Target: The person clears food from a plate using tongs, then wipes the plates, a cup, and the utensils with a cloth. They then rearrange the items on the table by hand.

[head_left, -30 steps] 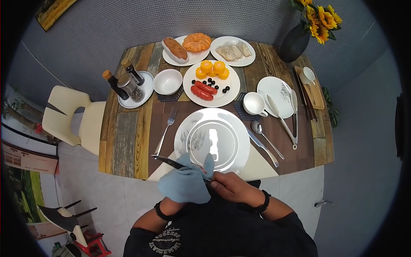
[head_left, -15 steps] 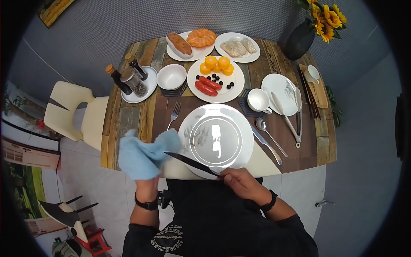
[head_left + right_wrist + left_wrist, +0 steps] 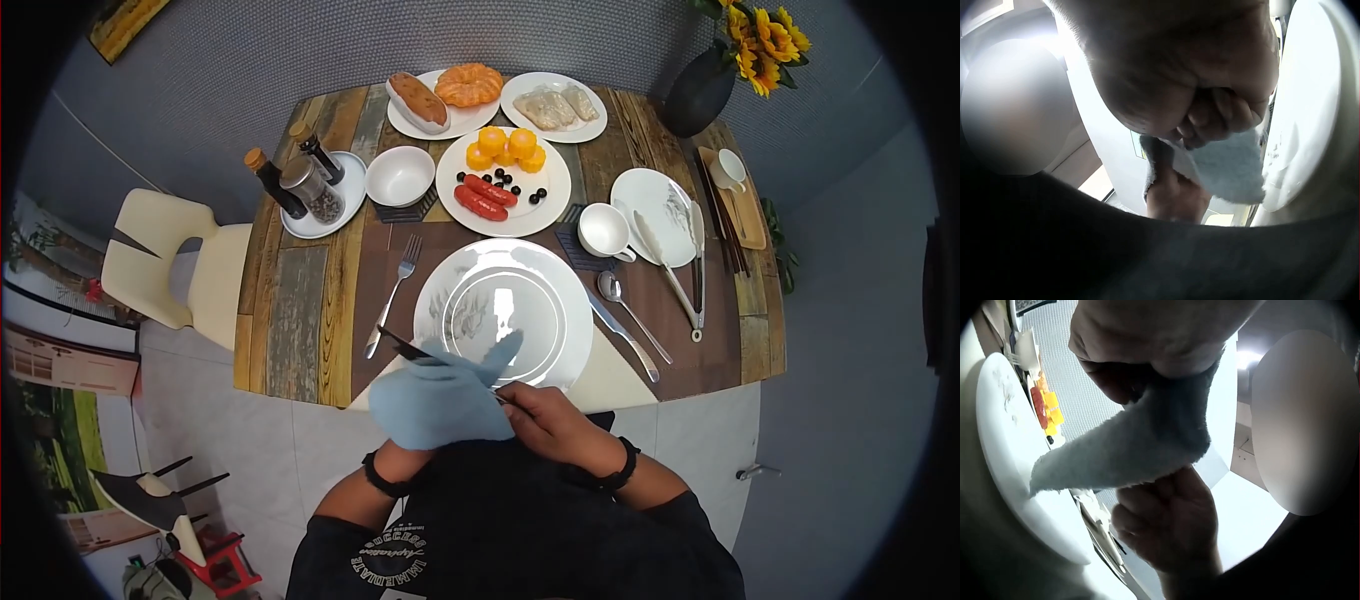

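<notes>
A light blue cloth (image 3: 435, 405) is wrapped over a dark-bladed knife (image 3: 403, 343), whose tip sticks out on the left. My left hand (image 3: 405, 461) grips the cloth around the blade from below, its fingers mostly hidden. My right hand (image 3: 548, 420) is curled round the knife's handle at the cloth's right side. Both are above the near edge of a large white plate (image 3: 560, 300). In the left wrist view the cloth (image 3: 1129, 447) hangs between the two hands; in the right wrist view it (image 3: 1232, 169) lies below the curled right fingers (image 3: 1210, 119).
A fork (image 3: 405, 270) lies left of the plate; a table knife (image 3: 625, 340), a spoon (image 3: 635, 315) and tongs (image 3: 680, 295) lie right. Behind are a bowl (image 3: 400, 177), a cup (image 3: 604, 232) and a food plate (image 3: 545, 207). A vase (image 3: 697, 95) stands at the back right.
Half a second ago the left hand held the cloth off to the left, away from the bare blade. It has moved right, and the cloth now covers most of the blade again.
</notes>
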A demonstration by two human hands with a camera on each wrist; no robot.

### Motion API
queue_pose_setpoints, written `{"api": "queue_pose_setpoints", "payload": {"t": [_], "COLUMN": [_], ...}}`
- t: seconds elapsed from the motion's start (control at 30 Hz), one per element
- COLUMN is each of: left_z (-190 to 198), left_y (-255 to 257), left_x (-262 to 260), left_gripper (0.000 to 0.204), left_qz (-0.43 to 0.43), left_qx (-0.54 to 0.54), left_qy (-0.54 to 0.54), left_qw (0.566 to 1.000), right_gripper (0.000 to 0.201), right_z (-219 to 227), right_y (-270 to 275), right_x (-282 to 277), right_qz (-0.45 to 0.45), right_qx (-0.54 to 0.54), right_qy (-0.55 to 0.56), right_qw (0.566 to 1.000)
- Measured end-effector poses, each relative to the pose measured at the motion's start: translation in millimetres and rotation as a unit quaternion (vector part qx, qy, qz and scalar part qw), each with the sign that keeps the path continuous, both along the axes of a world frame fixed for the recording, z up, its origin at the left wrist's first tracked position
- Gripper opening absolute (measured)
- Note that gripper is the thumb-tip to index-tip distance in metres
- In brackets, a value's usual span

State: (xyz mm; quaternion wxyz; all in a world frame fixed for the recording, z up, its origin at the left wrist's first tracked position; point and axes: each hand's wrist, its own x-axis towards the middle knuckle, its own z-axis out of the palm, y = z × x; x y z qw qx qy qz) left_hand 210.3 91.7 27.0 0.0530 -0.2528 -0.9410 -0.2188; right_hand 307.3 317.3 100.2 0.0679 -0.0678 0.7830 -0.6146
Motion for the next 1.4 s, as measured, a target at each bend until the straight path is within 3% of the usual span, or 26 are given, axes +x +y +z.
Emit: {"api": "queue_pose_setpoints", "payload": {"t": [0.1, 0.27, 0.3, 0.33, 0.37, 0.57, 0.6, 0.67, 0.7, 0.77, 0.8, 0.83, 0.93, 1.07, 1.17, 1.23, 1.27, 1.37, 1.4], "left_z": [1, 71, 70, 68, 66, 49, 50, 63, 74, 99, 83, 70, 55, 55, 58, 74, 86, 66, 58], "left_y": [2, 45, 42, 37, 34, 51, 53, 54, 55, 55, 43, 45, 60, 64, 61, 55, 64, 45, 54], "left_x": [-5, -17, -13, -5, 1, 15, 15, 13, 11, 5, 8, 13, 25, 23, 18, 19, 21, 15, 15], "left_gripper": [0.033, 0.031, 0.031, 0.026, 0.021, 0.030, 0.030, 0.019, 0.019, 0.024, 0.031, 0.031, 0.023, 0.031, 0.027, 0.024, 0.018, 0.020, 0.021], "left_qz": [0.024, 0.273, 0.272, 0.094, -0.088, -0.191, -0.194, -0.149, -0.154, -0.116, -0.131, -0.132, -0.166, -0.208, -0.217, -0.134, -0.025, -0.092, -0.018], "left_qx": [-0.087, -0.096, -0.096, -0.008, 0.081, -0.015, -0.013, 0.213, 0.213, 0.026, 0.034, 0.035, 0.332, 0.291, 0.324, 0.223, 0.158, 0.177, 0.276], "left_qy": [0.052, 0.125, 0.126, 0.094, 0.056, 0.069, 0.069, -0.032, -0.032, 0.049, -0.069, -0.070, -0.188, -0.183, -0.157, -0.050, 0.001, -0.093, -0.212], "left_qw": [0.995, 0.949, 0.949, 0.991, 0.991, 0.979, 0.978, 0.965, 0.964, 0.992, 0.988, 0.988, 0.909, 0.916, 0.907, 0.964, 0.987, 0.975, 0.937], "right_gripper": [0.015, 0.017, 0.017, 0.017, 0.017, 0.016, 0.016, 0.017, 0.018, 0.020, 0.020, 0.020, 0.019, 0.019, 0.016, 0.010, 0.010, 0.013, 0.013], "right_z": [-2, -4, -2, -1, -2, -14, -16, -13, -5, -1, -2, -4, -21, -18, -3, 3, 4, 9, 11], "right_y": [2, 0, 1, 1, 1, -1, 0, 0, 0, -1, -2, -2, 0, -3, 7, 9, 9, 7, 8], "right_x": [3, 2, 0, -1, -1, 0, -1, -1, -3, -5, -5, -4, -3, -6, -6, -4, -4, -4, -5], "right_qz": [0.018, 0.009, 0.003, -0.004, -0.005, -0.063, -0.048, -0.038, -0.022, -0.010, 0.002, 0.016, -0.002, -0.042, -0.011, -0.112, -0.116, -0.198, -0.159], "right_qx": [0.003, -0.011, -0.008, -0.004, -0.005, -0.036, -0.029, -0.021, -0.039, -0.057, -0.045, -0.034, -0.014, -0.065, 0.008, 0.029, 0.031, -0.018, -0.032], "right_qy": [-0.018, 0.003, -0.001, -0.005, -0.005, 0.020, 0.026, 0.033, 0.007, -0.015, -0.013, -0.011, 0.054, 0.053, 0.072, 0.130, 0.130, 0.134, 0.128], "right_qw": [1.000, 1.000, 1.000, 1.000, 1.000, 0.997, 0.998, 0.999, 0.999, 0.998, 0.999, 0.999, 0.998, 0.996, 0.997, 0.985, 0.984, 0.971, 0.978]}}
